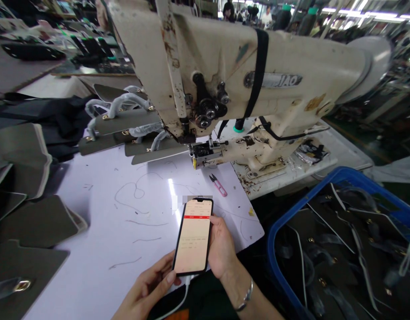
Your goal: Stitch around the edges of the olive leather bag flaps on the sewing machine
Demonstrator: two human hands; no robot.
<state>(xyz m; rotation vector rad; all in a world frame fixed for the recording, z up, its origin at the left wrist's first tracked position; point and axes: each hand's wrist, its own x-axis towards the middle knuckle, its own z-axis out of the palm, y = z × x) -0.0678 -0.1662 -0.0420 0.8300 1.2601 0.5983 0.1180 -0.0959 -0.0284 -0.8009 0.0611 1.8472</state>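
A smartphone [194, 238] with a lit, pale screen and a red bar near its top is held over the front of the white work surface. My left hand [154, 282] grips its lower left corner, thumb on the front edge. Along the right edge, my right hand [221, 244] is closed on the phone; a silver bracelet [246, 295] circles that wrist. From the phone's bottom end runs a white charging cable [187, 286]. Just beyond the phone lie pink thread snips [218, 185], near the needle area of an industrial sewing machine [205, 151].
Dark grey bag pieces with plastic-wrapped handles [121, 120] lie behind on the left, and more panels [28, 222] at the left edge. A blue basket [273, 249] full of similar pieces stands at the right. Loose threads are scattered across the white surface [101, 235].
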